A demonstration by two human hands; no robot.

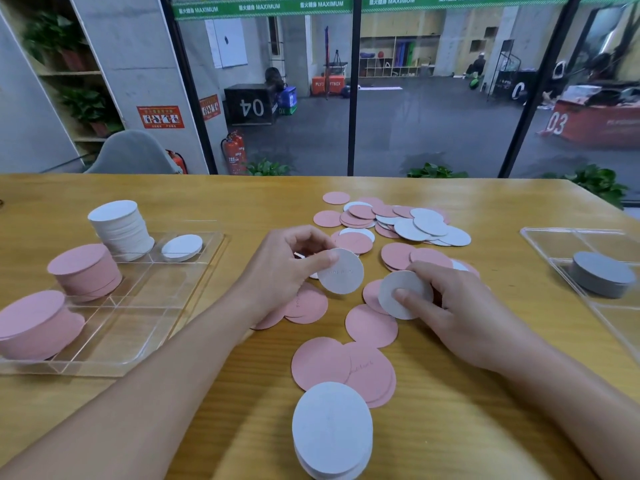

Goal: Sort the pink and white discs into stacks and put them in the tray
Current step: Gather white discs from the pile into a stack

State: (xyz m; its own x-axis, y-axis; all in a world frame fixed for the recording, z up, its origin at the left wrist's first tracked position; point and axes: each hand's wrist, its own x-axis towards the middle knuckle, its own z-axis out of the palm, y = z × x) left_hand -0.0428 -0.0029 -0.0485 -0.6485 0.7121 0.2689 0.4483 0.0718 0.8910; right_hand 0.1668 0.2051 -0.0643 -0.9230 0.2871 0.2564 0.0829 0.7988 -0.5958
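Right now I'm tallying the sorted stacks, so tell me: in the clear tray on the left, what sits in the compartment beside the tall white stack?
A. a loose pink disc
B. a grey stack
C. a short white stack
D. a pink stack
C: to the right of the tall white stack in the clear tray, the neighbouring compartment holds a short white stack; the pink stacks stand nearer the camera.

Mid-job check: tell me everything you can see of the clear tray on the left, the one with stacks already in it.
The clear tray looks like transparent acrylic, shallow, with low dividers forming compartments. It lies flat on the wooden table, left of the loose discs. It holds a tall white stack at the back, a short white stack beside that, and two pink stacks along its left side. The right-hand compartments look unfilled. Neither hand touches it.
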